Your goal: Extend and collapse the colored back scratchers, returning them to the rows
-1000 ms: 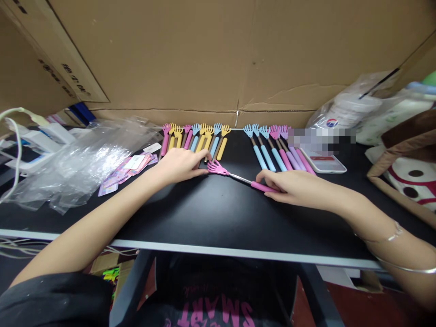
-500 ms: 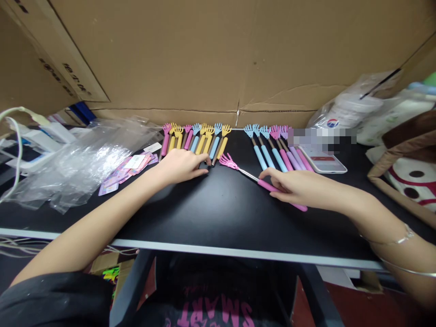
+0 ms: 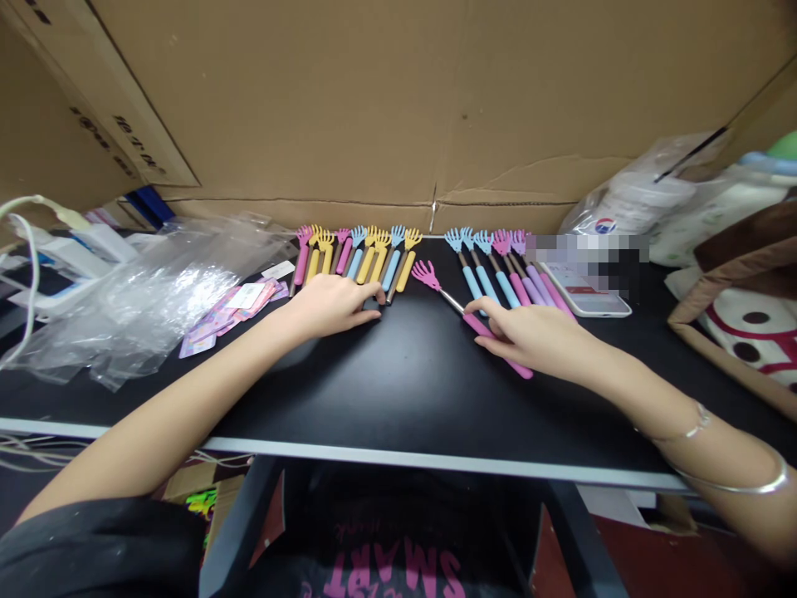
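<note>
My right hand [image 3: 529, 332] grips a pink back scratcher [image 3: 498, 345] by its handle, with the hand-shaped head pointing up and left over the black table. My left hand [image 3: 333, 306] lies at the near ends of a row of pink, yellow and blue back scratchers [image 3: 374, 262]; its thumb and index finger are apart, and its other fingers are partly hidden. Beyond my right hand lies a second row of back scratchers [image 3: 479, 278] in blue, pink and purple, some handles covered by the hand.
Clear plastic bags [image 3: 134, 291] and printed cards [image 3: 230, 311] lie on the left, near white charging gear [image 3: 68, 257]. On the right are a phone [image 3: 589, 291], a bagged cup [image 3: 647, 203] and a brown-handled bag [image 3: 740, 324]. A cardboard wall [image 3: 374, 100] closes off the back.
My right hand has shifted slightly left, and the pink back scratcher in it has swung so that its head points further toward the back. My left hand has hardly moved.
</note>
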Motion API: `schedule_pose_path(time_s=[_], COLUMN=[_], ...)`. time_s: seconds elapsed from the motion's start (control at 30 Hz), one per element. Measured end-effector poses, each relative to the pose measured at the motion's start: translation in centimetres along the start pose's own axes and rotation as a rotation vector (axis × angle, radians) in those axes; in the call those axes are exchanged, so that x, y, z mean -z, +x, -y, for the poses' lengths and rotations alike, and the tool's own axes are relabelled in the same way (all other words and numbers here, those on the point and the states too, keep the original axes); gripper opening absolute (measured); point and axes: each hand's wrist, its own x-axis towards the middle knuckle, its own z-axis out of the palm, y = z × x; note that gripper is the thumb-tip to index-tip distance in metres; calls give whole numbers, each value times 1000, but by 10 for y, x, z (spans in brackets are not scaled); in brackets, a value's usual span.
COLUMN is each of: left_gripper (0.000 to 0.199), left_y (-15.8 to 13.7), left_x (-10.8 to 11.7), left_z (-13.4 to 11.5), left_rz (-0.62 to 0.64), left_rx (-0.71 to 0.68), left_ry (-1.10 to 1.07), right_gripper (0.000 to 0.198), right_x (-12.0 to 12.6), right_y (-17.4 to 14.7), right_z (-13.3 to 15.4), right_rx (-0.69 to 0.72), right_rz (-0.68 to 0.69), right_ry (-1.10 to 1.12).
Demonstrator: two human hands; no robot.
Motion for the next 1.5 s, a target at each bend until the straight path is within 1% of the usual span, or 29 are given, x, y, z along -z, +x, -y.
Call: schedule_pose_path(time_s=[0.1,0.27,0.33,0.43,0.57,0.63,0.7,0.9,1.3,1.5], left_gripper=[36,36,36,35,34,34,34,34,32,32], left_y=[0,1,1,1,0,-1,-1,-1,0,0], left_x=[-1,-2,-2,-2,0,1,1,1,-4,-5], left_z=[0,1,2,2,1,0,0,0,1,0], left_rz=[2,-14,-14,-11,2,7,5,3,-35,-45], left_rx=[-3,-19,-24,-33,-33,-31,-31,-49,-50,-42], left_ry=[3,1,0,-7,-9,-11,-12,-11,-1,2], right_gripper=[33,31,32,36,43,49,53,54,54,41], right_x=[-1,8,12,16,19,20,21,21,19,11], right_y=[2,-1,-3,-6,-10,-11,-12,-12,-11,-2], right_z=[4,3,-2,-12,-22,-23,-22,-17,-12,-7], right_rx=[-20,2,41,143,257,287,300,277,264,132], right_rz=[-19,2,-3,-8,85,124,132,136,90,4], right_ry=[33,166,204,247,331,360,361,353,325,273])
